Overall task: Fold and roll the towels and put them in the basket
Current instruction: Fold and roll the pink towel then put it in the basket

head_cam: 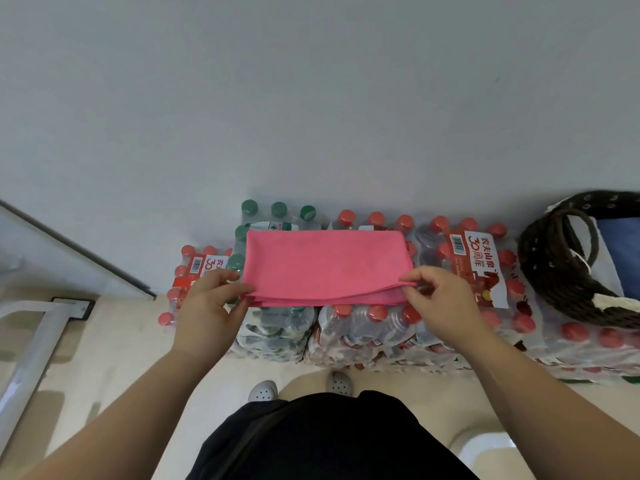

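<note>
pink towel [325,265] folded flat on shrink-wrapped water bottle packs [367,327] | left hand [207,303] pinching near-left corner | right hand [440,299] pinching near-right corner | dark wicker basket [554,271] far right

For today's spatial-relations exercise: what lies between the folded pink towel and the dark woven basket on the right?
In the head view, a shrink-wrapped pack of red-capped water bottles sits between the pink towel and the woven basket.

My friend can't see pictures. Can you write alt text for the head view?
The left hand and right hand pinch the near corners of a folded pink towel lying on packs of bottled water. A dark woven basket sits at the right.
</note>
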### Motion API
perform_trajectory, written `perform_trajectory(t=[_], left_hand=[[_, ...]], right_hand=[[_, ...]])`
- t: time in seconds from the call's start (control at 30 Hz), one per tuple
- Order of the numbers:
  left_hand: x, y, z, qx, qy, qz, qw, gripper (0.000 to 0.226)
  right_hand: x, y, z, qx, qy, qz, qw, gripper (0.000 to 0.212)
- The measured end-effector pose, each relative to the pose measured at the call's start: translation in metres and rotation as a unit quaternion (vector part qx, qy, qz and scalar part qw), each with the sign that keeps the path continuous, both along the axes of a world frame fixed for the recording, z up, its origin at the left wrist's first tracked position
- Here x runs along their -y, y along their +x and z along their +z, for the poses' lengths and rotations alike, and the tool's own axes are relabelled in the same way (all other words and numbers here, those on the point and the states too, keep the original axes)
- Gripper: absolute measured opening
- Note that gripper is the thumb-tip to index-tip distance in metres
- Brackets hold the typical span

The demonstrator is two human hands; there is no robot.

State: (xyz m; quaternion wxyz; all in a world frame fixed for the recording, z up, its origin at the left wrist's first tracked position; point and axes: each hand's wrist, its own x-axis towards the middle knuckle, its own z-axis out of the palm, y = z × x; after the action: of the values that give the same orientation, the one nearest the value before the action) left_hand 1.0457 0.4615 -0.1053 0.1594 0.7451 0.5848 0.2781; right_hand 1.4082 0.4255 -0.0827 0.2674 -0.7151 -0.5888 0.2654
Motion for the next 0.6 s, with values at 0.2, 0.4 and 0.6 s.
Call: perform_trajectory(t=[0.2, 0.4, 0.6], left_hand=[[0.002, -0.003, -0.009, -0.095, -0.008, -0.030, 0.995, 0.015], [-0.009, 0.015, 0.012, -0.106, -0.005, -0.018, 0.994, 0.041], [-0.052, 0.072, 0.005, -0.237, -0.094, -0.054, 0.965, 0.067]], right_hand=[[0.004, 0.004, -0.015, 0.173, -0.024, 0.067, 0.982, 0.012], [-0.008, -0.019, 0.008, 0.268, 0.026, 0.089, 0.959, 0.048], [-0.070, -0.081, 0.006, 0.288, -0.053, 0.147, 0.945, 0.068]])
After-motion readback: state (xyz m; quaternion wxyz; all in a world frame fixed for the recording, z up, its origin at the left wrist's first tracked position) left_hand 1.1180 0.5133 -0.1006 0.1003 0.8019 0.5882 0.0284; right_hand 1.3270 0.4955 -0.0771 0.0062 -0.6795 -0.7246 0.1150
